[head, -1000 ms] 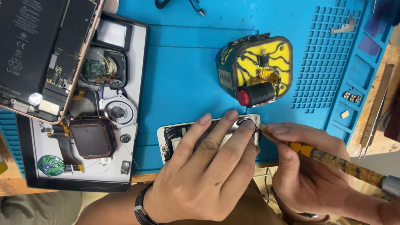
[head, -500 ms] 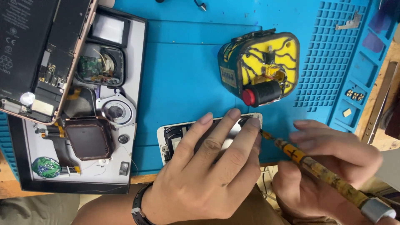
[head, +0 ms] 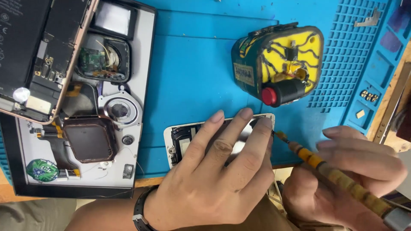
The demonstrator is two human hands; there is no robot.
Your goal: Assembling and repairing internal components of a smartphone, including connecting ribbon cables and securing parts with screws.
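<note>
— Where the left hand (head: 214, 179) lies flat near the front edge of the mat, what is under it?

— A white phone (head: 182, 139), opened up, its dark insides showing at the left end. It rests on the blue mat (head: 192, 72) just at the near edge. Three fingers (head: 239, 132) are spread long across it, pressing it down; a black band sits on the wrist.

— And the other hand?

— The right hand (head: 346, 179) is curled around a screwdriver (head: 338, 179) with a worn yellow-and-brown banded handle and a metal cap at the back. Its thin tip meets the phone's right corner, just beside the left fingertips.

— What does the mat look like?

— Smooth, rubbery, with a grid of small square pockets on the right and larger trays at the edge holding tiny metal parts (head: 369, 95).

— Behind the phone?

— A boxy dark-green tool (head: 278, 64) with a yellow face, thin wires running over it and a red button on a black barrel.

— To the left?

— A grey tray (head: 143, 85) with a black rim, holding a round metal part, a square brown-framed module, a green round sticker and a small circuit board. A bigger open phone (head: 38, 55) with a coppery frame and black battery lies tilted over its far corner.
</note>
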